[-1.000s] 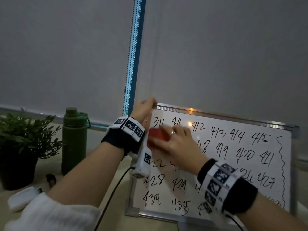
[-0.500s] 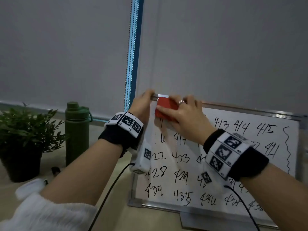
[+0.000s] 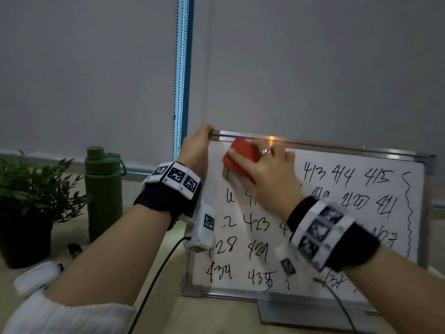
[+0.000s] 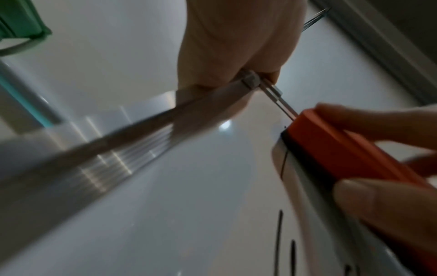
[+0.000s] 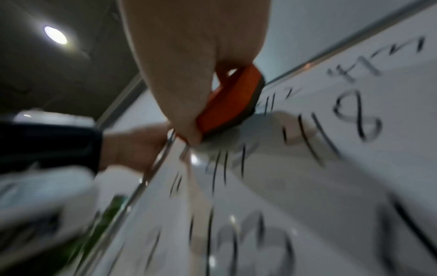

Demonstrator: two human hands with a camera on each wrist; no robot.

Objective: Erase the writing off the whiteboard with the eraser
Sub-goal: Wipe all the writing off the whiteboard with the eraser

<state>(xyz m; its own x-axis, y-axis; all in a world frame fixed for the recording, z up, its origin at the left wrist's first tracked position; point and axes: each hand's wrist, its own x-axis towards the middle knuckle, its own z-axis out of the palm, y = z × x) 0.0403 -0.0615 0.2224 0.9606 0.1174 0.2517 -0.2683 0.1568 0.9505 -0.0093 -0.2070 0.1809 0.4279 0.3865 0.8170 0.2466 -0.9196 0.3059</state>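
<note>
While the left hand (image 3: 196, 147) grips the whiteboard's (image 3: 361, 237) top-left corner, the right hand (image 3: 267, 174) pinches the red eraser (image 3: 240, 155) flat against the upper-left surface, its long axis slanted, remaining writing (image 3: 346, 177) lying rightward and below.

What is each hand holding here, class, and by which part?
The right hand grips the red eraser by its long sides, thumb below, fingers over the top. The left hand holds the whiteboard by its top left corner.
</note>
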